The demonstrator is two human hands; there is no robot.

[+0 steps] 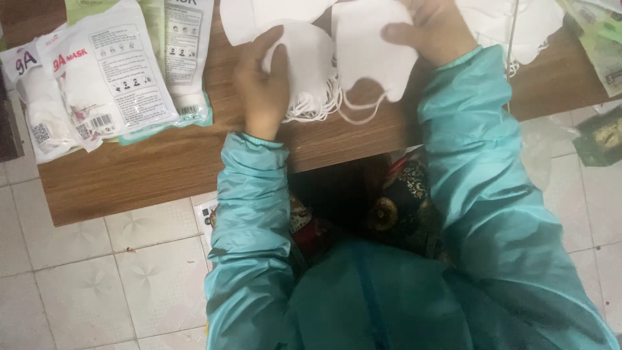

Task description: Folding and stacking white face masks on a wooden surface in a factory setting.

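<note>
So your left hand (262, 84) is lying flat-ish on a stack of white face masks (311, 65), fingers spread over the top one and thumb curled round its edge, pressing it down more than pinching it. The stack sits on the wooden table (162, 168) right in front of you, near the middle of the far edge, and its thin white elastic ear loops (317, 107) spill out in a tangle underneath.

Your right hand (434, 29) is closed on a single white mask (372, 52), thumb on top, holding it just beside the stack and overlapping it a bit. That one's folded flat, soft-looking non-woven stuff with a curved cutout at the bottom and a loop hanging off it.

More loose white masks (512, 26) are piled past your right hand at the top edge.

Over on the left you've got sealed packs (107, 78): glossy plastic bags, white fronts with printed panels, some with green edging, overlapping each other, each with folded white masks inside. Another greenish pack (602, 45) pokes in at the far right.

Both your sleeves (249, 194) are shiny teal fabric with elastic cuffs. Below the table it's pale tiled floor (78, 285).
</note>
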